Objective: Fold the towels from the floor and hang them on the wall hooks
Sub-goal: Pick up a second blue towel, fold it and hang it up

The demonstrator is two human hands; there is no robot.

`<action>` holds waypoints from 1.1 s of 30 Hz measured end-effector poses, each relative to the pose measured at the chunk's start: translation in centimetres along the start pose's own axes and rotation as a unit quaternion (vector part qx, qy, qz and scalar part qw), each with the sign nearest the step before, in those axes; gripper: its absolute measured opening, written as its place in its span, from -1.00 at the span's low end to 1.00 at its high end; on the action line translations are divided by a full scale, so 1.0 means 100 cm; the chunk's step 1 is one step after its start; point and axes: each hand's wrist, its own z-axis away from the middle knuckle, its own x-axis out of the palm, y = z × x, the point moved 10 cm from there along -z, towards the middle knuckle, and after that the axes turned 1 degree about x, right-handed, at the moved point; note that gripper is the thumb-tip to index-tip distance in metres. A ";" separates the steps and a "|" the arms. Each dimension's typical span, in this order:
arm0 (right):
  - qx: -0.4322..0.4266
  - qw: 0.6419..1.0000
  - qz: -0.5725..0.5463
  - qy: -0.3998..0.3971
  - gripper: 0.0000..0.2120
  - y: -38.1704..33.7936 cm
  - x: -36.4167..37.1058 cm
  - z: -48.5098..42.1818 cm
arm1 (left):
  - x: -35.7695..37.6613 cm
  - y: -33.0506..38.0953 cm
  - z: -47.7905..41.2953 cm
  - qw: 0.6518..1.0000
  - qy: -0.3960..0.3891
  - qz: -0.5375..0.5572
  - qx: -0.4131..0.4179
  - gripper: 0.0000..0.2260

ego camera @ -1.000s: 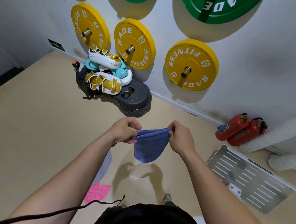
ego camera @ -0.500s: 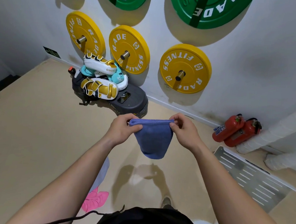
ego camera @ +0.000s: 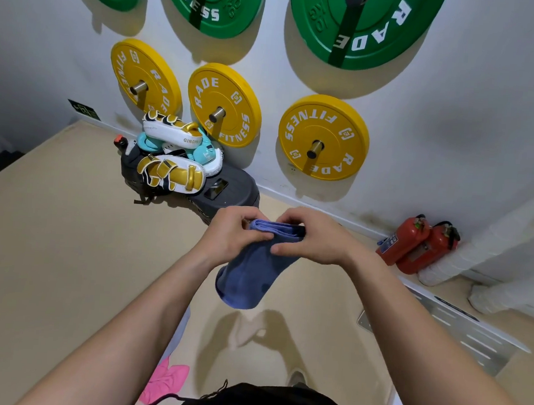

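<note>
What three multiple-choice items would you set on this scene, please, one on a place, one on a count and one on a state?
1. Where are the red fire extinguishers?
A on the floor against the wall, at the right
B hung on a peg
C inside a cabinet

2. How many yellow weight plates hang on the wall?
A two
B three
C five

3. How is the blue towel held?
A spread flat on the floor
B pinched at its top by both hands, hanging free
C draped over a peg

Key:
1 A: both extinguishers lie side by side at the foot of the wall.
2 B: three yellow discs sit in a row below the green ones.
3 B: the left hand and the right hand pinch its folded top edge, and the rest dangles above the floor.
</note>
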 end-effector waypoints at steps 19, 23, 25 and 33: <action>-0.138 0.967 0.014 0.212 -0.93 -0.076 -0.128 -0.026 | 0.027 -0.069 0.026 0.986 -0.021 0.089 -0.137 -0.85; -0.035 0.957 -0.024 0.288 -0.96 -0.015 -0.144 -0.019 | 0.003 -0.083 0.032 0.980 0.002 0.136 -0.148 -0.87; 0.020 0.949 -0.031 0.314 -0.93 0.018 -0.139 -0.010 | -0.018 -0.095 0.034 0.977 0.039 0.135 -0.160 -0.88; 0.151 0.938 -0.062 0.305 -0.90 0.084 -0.087 0.011 | -0.061 -0.090 0.034 0.945 0.198 0.208 -0.158 -0.88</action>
